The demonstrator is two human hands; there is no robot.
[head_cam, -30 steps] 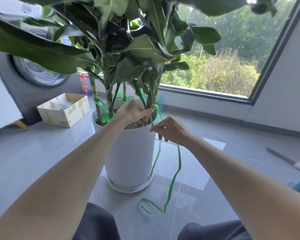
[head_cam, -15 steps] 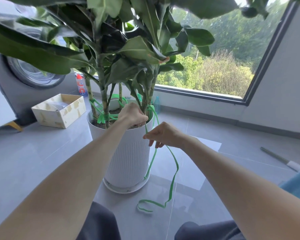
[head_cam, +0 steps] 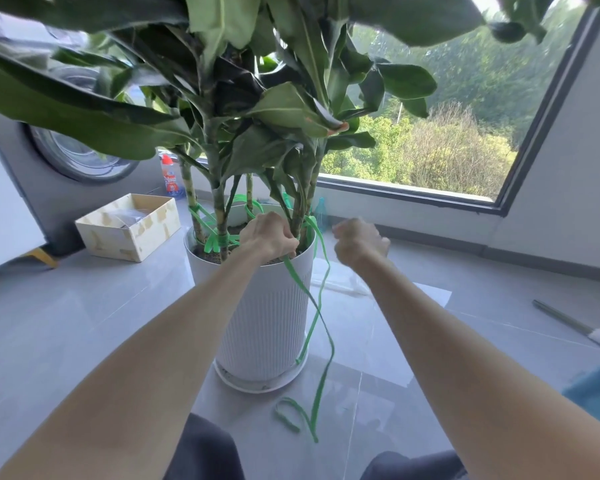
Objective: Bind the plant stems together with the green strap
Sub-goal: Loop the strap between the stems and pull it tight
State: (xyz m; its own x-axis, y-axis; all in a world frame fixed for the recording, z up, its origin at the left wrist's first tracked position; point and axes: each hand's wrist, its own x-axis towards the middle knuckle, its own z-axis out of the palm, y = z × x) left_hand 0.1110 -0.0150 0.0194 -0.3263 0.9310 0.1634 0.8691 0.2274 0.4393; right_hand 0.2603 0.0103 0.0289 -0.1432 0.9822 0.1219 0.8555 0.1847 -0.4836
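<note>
A leafy plant with several thin stems [head_cam: 219,206] grows in a white ribbed pot [head_cam: 267,323] on the floor. The green strap [head_cam: 321,296] is wound around the left stems near the soil and loops round the right stems [head_cam: 303,206]. Two strands hang over the pot's rim and end in a curl on the tiles. My left hand [head_cam: 269,237] is shut on the strap at the base of the right stems, just above the rim. My right hand [head_cam: 361,242] hovers right of the pot with fingers curled, and no strand reaches it.
A cardboard box [head_cam: 129,230] sits left of the pot, in front of a washing machine [head_cam: 70,161] and a red-capped bottle [head_cam: 168,178]. A big window [head_cam: 430,140] is behind. A rod [head_cam: 568,323] lies on the tiles at right, with blue cloth [head_cam: 596,393] nearby.
My right hand has let go of the hanging strap and moved up and to the right. My left hand stays at the stems, gripping the strap. The view has come closer.
</note>
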